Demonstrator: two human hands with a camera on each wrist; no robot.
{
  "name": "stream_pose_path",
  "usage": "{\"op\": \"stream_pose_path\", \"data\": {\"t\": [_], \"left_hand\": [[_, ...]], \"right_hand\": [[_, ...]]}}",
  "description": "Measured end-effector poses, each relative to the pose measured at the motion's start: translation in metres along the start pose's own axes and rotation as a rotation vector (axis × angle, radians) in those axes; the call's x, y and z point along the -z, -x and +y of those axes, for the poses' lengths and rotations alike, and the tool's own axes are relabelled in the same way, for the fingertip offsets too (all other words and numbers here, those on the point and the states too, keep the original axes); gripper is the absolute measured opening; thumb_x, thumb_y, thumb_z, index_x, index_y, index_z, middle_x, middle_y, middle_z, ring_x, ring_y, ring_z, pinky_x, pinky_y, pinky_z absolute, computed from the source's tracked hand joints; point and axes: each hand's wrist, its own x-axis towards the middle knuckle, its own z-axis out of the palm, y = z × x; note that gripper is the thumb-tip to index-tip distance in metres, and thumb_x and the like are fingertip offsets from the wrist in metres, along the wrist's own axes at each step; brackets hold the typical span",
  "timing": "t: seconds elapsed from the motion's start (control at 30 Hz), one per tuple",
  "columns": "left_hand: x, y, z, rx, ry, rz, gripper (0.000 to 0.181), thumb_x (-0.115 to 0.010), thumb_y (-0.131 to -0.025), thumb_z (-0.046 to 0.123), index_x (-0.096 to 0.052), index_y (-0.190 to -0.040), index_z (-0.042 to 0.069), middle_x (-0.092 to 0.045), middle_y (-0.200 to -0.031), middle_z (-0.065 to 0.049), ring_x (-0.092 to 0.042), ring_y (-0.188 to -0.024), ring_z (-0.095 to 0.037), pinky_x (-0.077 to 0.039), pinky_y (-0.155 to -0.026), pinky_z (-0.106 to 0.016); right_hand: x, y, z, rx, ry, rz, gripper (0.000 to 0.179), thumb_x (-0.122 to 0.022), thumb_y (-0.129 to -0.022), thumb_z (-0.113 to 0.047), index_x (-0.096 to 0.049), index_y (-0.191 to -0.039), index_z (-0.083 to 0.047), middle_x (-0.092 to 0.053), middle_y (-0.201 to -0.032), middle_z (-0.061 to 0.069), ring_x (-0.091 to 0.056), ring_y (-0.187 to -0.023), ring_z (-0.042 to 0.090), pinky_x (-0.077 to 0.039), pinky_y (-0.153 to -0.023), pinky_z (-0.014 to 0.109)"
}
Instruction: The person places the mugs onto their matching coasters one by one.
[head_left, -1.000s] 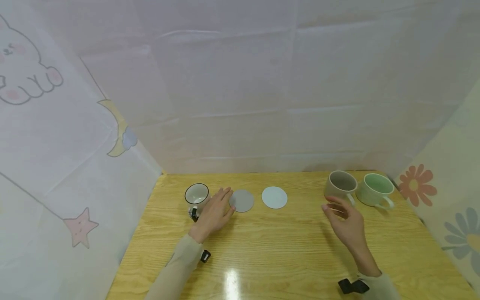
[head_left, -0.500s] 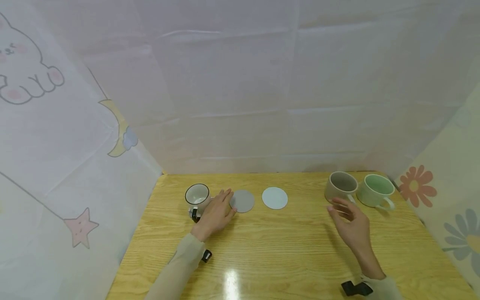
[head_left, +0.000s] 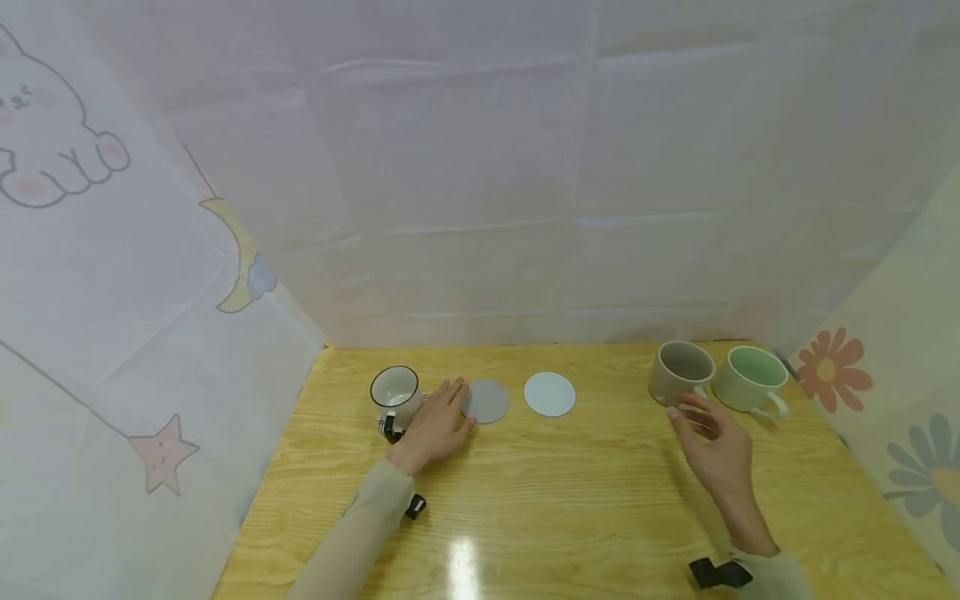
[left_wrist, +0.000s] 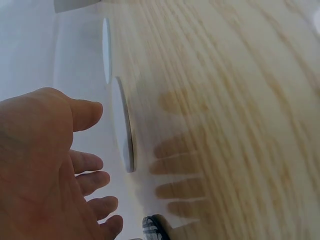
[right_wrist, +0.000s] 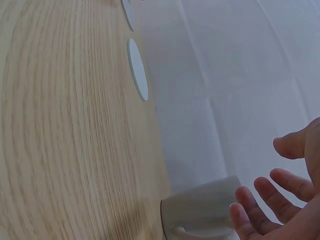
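Observation:
My left hand (head_left: 431, 427) hovers with fingers extended between a white dark-rimmed mug (head_left: 392, 390) and a grey round coaster (head_left: 487, 402). In the left wrist view the palm and loosely bent fingers (left_wrist: 95, 182) hold nothing. My right hand (head_left: 716, 450) is in front of the grey mug (head_left: 678, 375), near its handle, fingers loosely curved. The right wrist view shows a gap between thumb and fingers, with the grey mug (right_wrist: 197, 207) just beyond. Whether the fingertips touch the mug cannot be told.
A white round coaster (head_left: 550, 394) lies right of the grey one. A light green mug (head_left: 750, 377) stands beside the grey mug, at the right back of the wooden table (head_left: 555, 508). White patterned cloth (head_left: 480, 208) walls the back and sides.
My right hand has drifted to the right, closer to the grey mug's handle. My left hand has shifted very slightly right. The mugs and coasters have stayed in place.

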Motion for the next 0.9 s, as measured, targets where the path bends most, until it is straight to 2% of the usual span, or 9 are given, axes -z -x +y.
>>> {"op": "stream_pose_path", "data": {"t": [0.2, 0.37, 0.57, 0.63, 0.9], "left_hand": [[-0.005, -0.003, -0.003, 0.008, 0.006, -0.029, 0.068, -0.060, -0.110, 0.034, -0.039, -0.163, -0.003, -0.036, -0.170, -0.023, -0.034, -0.157, -0.050, -0.034, -0.127, -0.063], [-0.009, -0.004, -0.005, 0.016, 0.026, -0.052, 0.066, -0.058, -0.110, 0.034, -0.039, -0.163, -0.001, -0.035, -0.171, -0.020, -0.033, -0.158, -0.049, -0.033, -0.127, -0.063], [-0.010, -0.004, -0.003, 0.050, 0.030, -0.081, 0.066, -0.055, -0.112, 0.033, -0.035, -0.165, 0.000, -0.032, -0.174, -0.018, -0.029, -0.160, -0.047, -0.030, -0.129, -0.062], [-0.010, -0.004, -0.003, 0.056, 0.027, -0.088, 0.066, -0.054, -0.112, 0.033, -0.034, -0.166, 0.000, -0.031, -0.174, -0.019, -0.029, -0.160, -0.046, -0.030, -0.130, -0.061], [-0.012, -0.006, -0.002, 0.075, 0.011, -0.107, 0.064, -0.048, -0.114, 0.031, -0.031, -0.166, -0.002, -0.029, -0.174, -0.021, -0.027, -0.162, -0.044, -0.029, -0.131, -0.058]], "right_hand": [[0.003, -0.001, 0.003, -0.008, 0.007, -0.012, 0.036, -0.078, -0.097, -0.006, -0.071, -0.131, 0.004, -0.067, -0.115, -0.030, -0.066, -0.097, -0.012, -0.053, -0.083, 0.004], [0.004, -0.002, 0.006, -0.032, 0.013, -0.003, 0.035, -0.078, -0.097, -0.006, -0.072, -0.131, 0.002, -0.067, -0.113, -0.030, -0.067, -0.096, -0.012, -0.053, -0.083, 0.004], [0.006, -0.004, 0.006, -0.064, 0.022, 0.034, 0.031, -0.079, -0.097, -0.008, -0.076, -0.127, -0.003, -0.075, -0.120, -0.009, -0.067, -0.093, -0.013, -0.053, -0.080, 0.004], [0.007, -0.004, 0.006, -0.068, 0.022, 0.042, 0.030, -0.079, -0.097, -0.008, -0.076, -0.126, -0.004, -0.075, -0.121, -0.007, -0.067, -0.093, -0.014, -0.053, -0.080, 0.004], [0.009, -0.009, 0.008, -0.071, 0.007, 0.046, 0.033, -0.078, -0.097, -0.007, -0.074, -0.128, 0.002, -0.072, -0.112, -0.021, -0.066, -0.092, -0.014, -0.053, -0.080, 0.003]]}}
